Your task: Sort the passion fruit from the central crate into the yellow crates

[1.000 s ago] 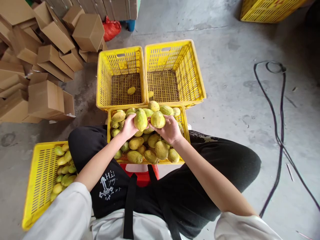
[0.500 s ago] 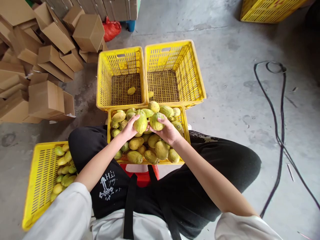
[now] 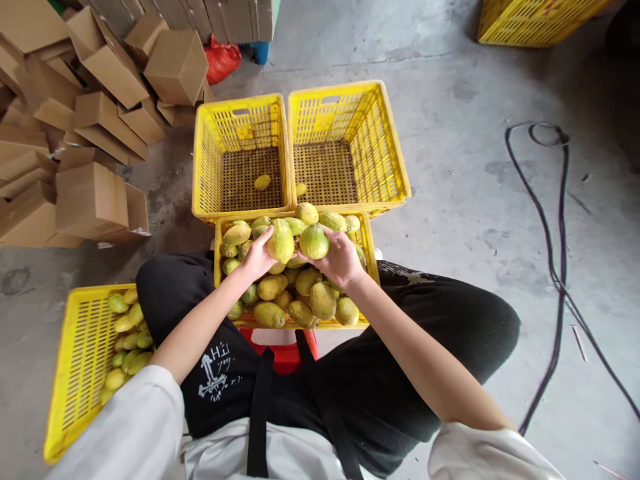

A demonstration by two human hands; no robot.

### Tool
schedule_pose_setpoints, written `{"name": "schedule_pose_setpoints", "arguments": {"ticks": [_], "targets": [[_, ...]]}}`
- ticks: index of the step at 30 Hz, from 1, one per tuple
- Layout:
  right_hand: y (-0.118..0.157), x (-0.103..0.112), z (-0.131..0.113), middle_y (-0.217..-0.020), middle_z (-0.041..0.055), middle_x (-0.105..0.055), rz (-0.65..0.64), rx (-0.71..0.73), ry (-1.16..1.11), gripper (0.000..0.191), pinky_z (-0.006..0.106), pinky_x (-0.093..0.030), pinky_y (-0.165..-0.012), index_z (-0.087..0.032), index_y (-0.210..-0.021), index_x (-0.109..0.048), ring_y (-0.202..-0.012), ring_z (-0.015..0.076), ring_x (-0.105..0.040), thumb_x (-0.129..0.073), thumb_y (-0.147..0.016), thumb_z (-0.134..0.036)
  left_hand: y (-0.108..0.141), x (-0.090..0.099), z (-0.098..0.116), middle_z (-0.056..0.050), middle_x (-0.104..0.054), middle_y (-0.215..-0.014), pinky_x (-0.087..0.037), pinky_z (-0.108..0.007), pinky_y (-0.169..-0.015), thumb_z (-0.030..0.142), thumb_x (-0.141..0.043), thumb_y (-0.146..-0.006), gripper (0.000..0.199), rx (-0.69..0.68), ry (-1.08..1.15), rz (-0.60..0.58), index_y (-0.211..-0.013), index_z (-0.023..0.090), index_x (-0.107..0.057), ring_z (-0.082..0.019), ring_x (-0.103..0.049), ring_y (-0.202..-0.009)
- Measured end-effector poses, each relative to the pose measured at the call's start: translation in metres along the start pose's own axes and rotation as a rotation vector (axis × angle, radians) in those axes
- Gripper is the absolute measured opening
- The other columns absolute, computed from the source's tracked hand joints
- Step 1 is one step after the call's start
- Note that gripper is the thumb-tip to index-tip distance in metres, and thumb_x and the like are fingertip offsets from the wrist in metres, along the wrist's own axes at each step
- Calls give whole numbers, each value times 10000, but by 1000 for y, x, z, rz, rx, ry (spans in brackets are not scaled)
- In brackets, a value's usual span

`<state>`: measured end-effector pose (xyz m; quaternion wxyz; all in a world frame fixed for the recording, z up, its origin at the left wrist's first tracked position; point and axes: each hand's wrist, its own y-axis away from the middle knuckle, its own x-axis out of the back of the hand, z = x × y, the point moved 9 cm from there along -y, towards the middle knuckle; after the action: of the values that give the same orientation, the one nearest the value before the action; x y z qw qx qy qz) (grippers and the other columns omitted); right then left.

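Observation:
My left hand (image 3: 257, 259) grips a yellow-green papaya (image 3: 281, 241), thumb along its left side. In my right hand (image 3: 343, 263) rests a rounder-looking green papaya (image 3: 315, 241), its end turned up towards me and the fingers partly hidden beneath it. Both fruits are side by side, close together, above a yellow crate (image 3: 370, 267) heaped with papayas (image 3: 271, 314). Beyond it stand two deeper yellow crates, a left crate (image 3: 207, 160) with one yellow papaya (image 3: 262, 182) on its floor and a right crate (image 3: 380, 147) with a papaya (image 3: 301, 189) near its left wall.
At my left, another yellow crate (image 3: 75, 373) holds several papayas (image 3: 131, 340). Cardboard boxes (image 3: 93, 200) pile up at the far left, near a red bag (image 3: 221, 60). A black cable (image 3: 560, 267) lies on the floor to the right. Another yellow crate (image 3: 540, 23) stands far right.
The papaya in my right hand has turned so its rounded end faces up, and that hand's thumb has shifted off its top. My left hand still holds its papaya.

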<state>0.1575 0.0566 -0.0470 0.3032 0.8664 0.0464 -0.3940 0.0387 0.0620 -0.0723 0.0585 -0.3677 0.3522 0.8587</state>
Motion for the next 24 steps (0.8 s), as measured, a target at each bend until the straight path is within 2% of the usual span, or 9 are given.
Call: {"name": "schedule_pose_setpoints", "arguments": {"ticks": [5,11,15,19,22,24], "targets": [[0,1,5,-861,-3,-711,36,-20,36,220,339,-598,-767,-235,-940,-625,-856,199,-683,-622,-757,-356,1,-2,2,-67,-693,-989,-555,-379,-835,371,-537,-863,304,-34,-73,-22,-1100,187,-587,-236,-666,-947],[0,0,10,-869,0,-716,13,-22,69,212,355,-592,-771,-252,-934,-632,-852,205,-681,-649,-744,-346,3,-4,4,-45,-679,-1024,-553,-396,-837,356,-615,-812,258,-73,-123,-27,-1030,225,-567,-226,-670,-931],[-1,2,11,-892,-10,-708,15,-16,88,229,299,-580,-731,-268,-984,-595,-828,173,-677,-638,-771,-342,3,-5,3,-52,-683,-1009,-556,-390,-824,352,-621,-809,237,-72,-143,-38,-1000,216,-584,-224,-674,-907],[-2,4,9,-885,-11,-704,35,-12,65,213,268,-591,-667,-257,-984,-583,-814,164,-671,-627,-787,-327,1,-5,-3,-62,-694,-927,-555,-366,-814,381,-516,-866,281,-12,-89,-48,-1013,162,-613,-244,-666,-924],[-2,6,9,-872,13,-710,59,-35,16,198,309,-605,-685,-229,-964,-601,-826,192,-674,-577,-807,-347,0,-4,-3,-83,-695,-895,-547,-376,-831,364,-376,-906,356,8,5,-35,-1003,123,-619,-253,-657,-953],[-2,6,10,-879,38,-716,52,-62,-32,226,358,-607,-713,-214,-952,-609,-848,225,-677,-538,-804,-369,0,-2,-1,-88,-697,-906,-540,-389,-851,317,-361,-892,341,-8,51,-9,-1012,121,-613,-248,-653,-969]]}}
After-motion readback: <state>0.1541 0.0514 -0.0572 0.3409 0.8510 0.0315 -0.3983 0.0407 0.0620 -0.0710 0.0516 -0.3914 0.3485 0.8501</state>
